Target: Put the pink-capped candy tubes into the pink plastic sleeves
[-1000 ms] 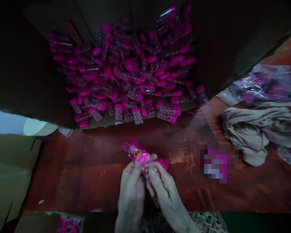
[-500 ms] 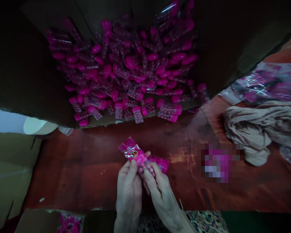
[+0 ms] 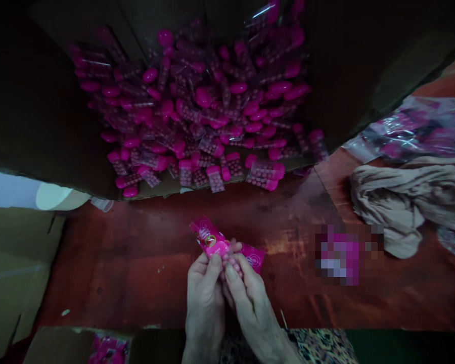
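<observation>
Both hands meet above the red table. A small clear container of pink balls (image 3: 227, 259) with a pink cap is pinched between them. Its cap end lies against a shiny pink printed packet (image 3: 205, 230); whether it is inside the packet I cannot tell. My left hand (image 3: 206, 293) is closed, its thumb pressed on the cap end. My right hand (image 3: 252, 296) is closed around the ball end, thumb on top. Just beyond the right fingers a second pink packet (image 3: 255, 257) shows, partly hidden by that hand.
A large cardboard box (image 3: 167, 191) on its side holds many pink-capped containers (image 3: 202, 98). To the right are a crumpled beige cloth (image 3: 389, 202), a plastic bag of pink items (image 3: 420, 126) and a blurred-out pink patch (image 3: 339, 258). Lower left, a carton (image 3: 56, 346) contains pink packets.
Both hands stay closed on the container. The left hand has shifted slightly right, its thumb now nearer the right thumb, and the pink packet has moved a little right and down.
</observation>
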A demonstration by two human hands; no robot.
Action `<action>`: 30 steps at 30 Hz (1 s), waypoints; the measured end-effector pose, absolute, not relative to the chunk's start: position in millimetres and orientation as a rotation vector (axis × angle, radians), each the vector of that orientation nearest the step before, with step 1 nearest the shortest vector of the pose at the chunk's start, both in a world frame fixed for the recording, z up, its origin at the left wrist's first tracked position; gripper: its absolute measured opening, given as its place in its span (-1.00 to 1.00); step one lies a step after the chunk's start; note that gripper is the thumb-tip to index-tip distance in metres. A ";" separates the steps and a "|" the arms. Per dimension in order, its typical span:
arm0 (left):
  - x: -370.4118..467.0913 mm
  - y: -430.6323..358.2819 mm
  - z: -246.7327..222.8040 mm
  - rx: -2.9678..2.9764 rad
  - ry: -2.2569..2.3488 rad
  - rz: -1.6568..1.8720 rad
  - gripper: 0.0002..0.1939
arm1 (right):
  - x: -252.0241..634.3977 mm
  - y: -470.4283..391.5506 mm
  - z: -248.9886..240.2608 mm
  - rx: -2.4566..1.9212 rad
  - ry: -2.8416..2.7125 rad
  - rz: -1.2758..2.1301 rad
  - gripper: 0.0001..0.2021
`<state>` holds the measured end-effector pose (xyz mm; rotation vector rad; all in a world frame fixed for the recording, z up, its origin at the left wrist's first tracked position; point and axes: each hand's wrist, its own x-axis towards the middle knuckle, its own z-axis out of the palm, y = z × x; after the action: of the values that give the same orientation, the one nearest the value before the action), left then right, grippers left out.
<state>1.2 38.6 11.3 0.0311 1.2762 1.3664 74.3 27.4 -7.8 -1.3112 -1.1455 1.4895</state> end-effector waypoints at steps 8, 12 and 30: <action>7.6 41.5 10.8 0.022 1.305 1.373 -0.80 | 76.4 25.3 -15.3 -1.356 -1.059 1.515 -0.63; 14.3 39.8 15.4 0.047 1.255 1.378 -0.77 | 72.4 18.3 -22.7 -1.437 -1.022 1.358 -0.52; 13.6 36.3 58.9 0.101 1.086 1.565 -0.81 | 72.2 27.5 11.3 -1.186 -1.368 1.124 -0.65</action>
<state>13.6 36.3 58.9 0.1007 1.0858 1.5646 72.2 27.5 11.3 -1.1856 -1.3680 1.1244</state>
